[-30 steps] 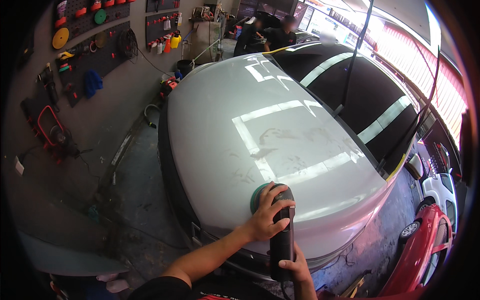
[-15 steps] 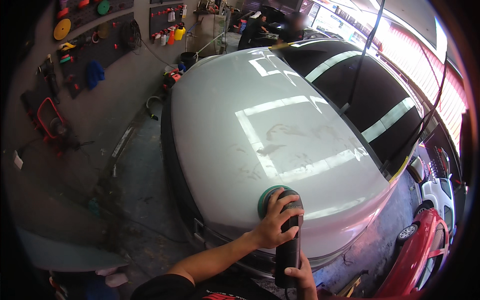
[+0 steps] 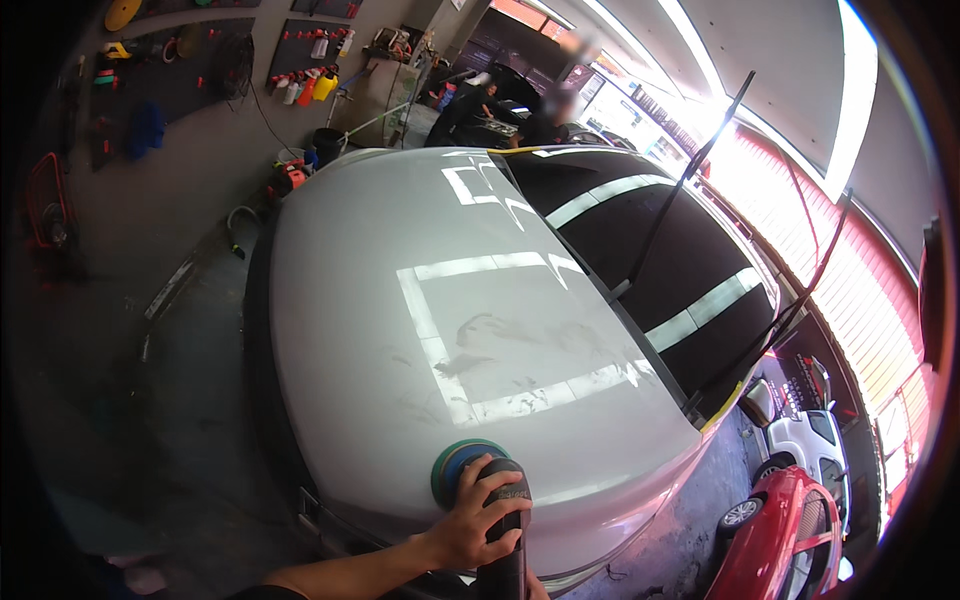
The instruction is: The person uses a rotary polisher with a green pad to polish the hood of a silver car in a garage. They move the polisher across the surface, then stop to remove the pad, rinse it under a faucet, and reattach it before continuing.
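Note:
My left hand (image 3: 478,522) is closed over the head of a black polisher (image 3: 513,490), its arm coming from the lower left. The polisher's round green and blue pad (image 3: 441,478) lies against the near part of a silver car hood (image 3: 350,300). At the lower edge, only a small part of my right hand (image 3: 537,588) shows beside the polisher's rear handle; its fingers are mostly cut off. Brownish smears (image 3: 470,362) mark the hood beyond the pad, among bright reflections of ceiling lights.
Raised wiper arms (image 3: 672,200) stand off the dark windshield (image 3: 640,250), edged with yellow tape. A red car (image 3: 775,535) and a white car (image 3: 800,432) are at the right. Tool boards (image 3: 180,80) hang on the left wall. Two people (image 3: 462,112) are at the back.
The view has tilted up, so the hood and polisher appear lower and further left. The pad stays at about the same spot on the hood. Less of my right hand shows.

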The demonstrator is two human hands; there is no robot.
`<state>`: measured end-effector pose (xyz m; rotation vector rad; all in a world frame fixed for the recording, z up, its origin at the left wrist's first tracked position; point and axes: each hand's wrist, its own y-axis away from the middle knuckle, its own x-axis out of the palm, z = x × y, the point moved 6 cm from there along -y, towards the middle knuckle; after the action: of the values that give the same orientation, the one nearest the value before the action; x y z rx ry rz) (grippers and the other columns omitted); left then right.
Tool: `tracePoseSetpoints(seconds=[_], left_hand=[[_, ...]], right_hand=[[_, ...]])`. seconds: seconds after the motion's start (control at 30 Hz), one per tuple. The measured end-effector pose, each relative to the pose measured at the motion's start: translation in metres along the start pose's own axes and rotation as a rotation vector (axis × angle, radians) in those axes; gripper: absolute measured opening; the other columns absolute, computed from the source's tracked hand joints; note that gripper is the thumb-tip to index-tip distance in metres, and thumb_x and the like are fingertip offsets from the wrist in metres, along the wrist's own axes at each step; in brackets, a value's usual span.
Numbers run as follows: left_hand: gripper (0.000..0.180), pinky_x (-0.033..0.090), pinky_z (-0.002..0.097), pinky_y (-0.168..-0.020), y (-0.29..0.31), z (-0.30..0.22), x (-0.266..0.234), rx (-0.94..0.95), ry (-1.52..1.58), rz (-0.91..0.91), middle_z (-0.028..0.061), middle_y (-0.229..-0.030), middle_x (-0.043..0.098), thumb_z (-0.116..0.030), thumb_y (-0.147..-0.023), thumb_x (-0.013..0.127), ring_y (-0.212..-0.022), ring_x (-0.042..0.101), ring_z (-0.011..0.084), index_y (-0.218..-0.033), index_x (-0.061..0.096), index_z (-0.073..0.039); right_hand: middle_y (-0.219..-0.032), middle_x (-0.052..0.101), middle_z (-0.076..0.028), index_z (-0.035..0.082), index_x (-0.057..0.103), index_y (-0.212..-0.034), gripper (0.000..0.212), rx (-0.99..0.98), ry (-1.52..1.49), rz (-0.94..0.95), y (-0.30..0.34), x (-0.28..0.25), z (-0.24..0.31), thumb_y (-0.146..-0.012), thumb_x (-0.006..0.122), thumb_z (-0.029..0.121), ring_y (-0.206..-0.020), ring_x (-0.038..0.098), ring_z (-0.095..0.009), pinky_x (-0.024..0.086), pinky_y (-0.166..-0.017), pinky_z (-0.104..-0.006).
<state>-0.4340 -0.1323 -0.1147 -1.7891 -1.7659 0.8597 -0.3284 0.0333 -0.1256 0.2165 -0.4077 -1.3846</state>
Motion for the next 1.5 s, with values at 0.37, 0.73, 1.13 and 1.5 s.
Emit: tracePoseSetpoints(seconds=[0.37,0.73,1.13,1.5], left_hand=[[0.036,0.041,0.0484,-0.114,-0.03,0.027,-0.008,-0.154,0.078,-0.035,0.0151,-0.141,0.059,-0.029,-0.086,0.074,-0.129,0.056,0.0342,-0.117,0.079,-0.013],[0.03,0.044,0.046,-0.109,-0.068,0.058,-0.012,-0.157,0.151,-0.084,0.0145,-0.129,0.067,-0.026,-0.084,0.068,-0.121,0.061,0.0333,-0.106,0.078,-0.007],[0.029,0.043,0.0458,-0.11,-0.069,0.06,-0.024,-0.173,0.11,-0.105,0.0145,-0.129,0.067,-0.023,-0.08,0.068,-0.121,0.061,0.0324,-0.102,0.078,-0.007],[0.034,0.047,0.0469,-0.109,-0.024,0.058,-0.088,-0.243,0.105,-0.217,0.0186,-0.13,0.065,-0.021,-0.078,0.068,-0.122,0.062,0.0353,-0.107,0.076,-0.005]], right_hand=[[-0.107,0.069,-0.011,-0.002,0.058,-0.138,0.086,0.063,-0.002,-0.004,-0.002,-0.008,0.003,-0.067,0.093,0.031,-0.089,0.068,-0.02,0.058,-0.078,-0.0348],[-0.113,0.072,-0.013,-0.003,0.059,-0.137,0.093,0.129,0.045,0.041,-0.04,-0.011,0.011,-0.063,0.096,0.041,-0.094,0.07,-0.021,0.058,-0.085,-0.0349],[-0.125,0.07,-0.017,-0.001,0.048,-0.152,0.109,0.115,-0.017,0.021,-0.048,-0.017,-0.004,-0.063,0.097,0.037,-0.107,0.069,-0.025,0.056,-0.096,-0.038],[-0.157,0.049,-0.015,-0.002,0.029,-0.166,0.123,0.204,0.027,0.212,-0.053,0.04,0.005,-0.068,0.098,0.023,-0.146,0.045,-0.028,0.033,-0.123,-0.0397]])
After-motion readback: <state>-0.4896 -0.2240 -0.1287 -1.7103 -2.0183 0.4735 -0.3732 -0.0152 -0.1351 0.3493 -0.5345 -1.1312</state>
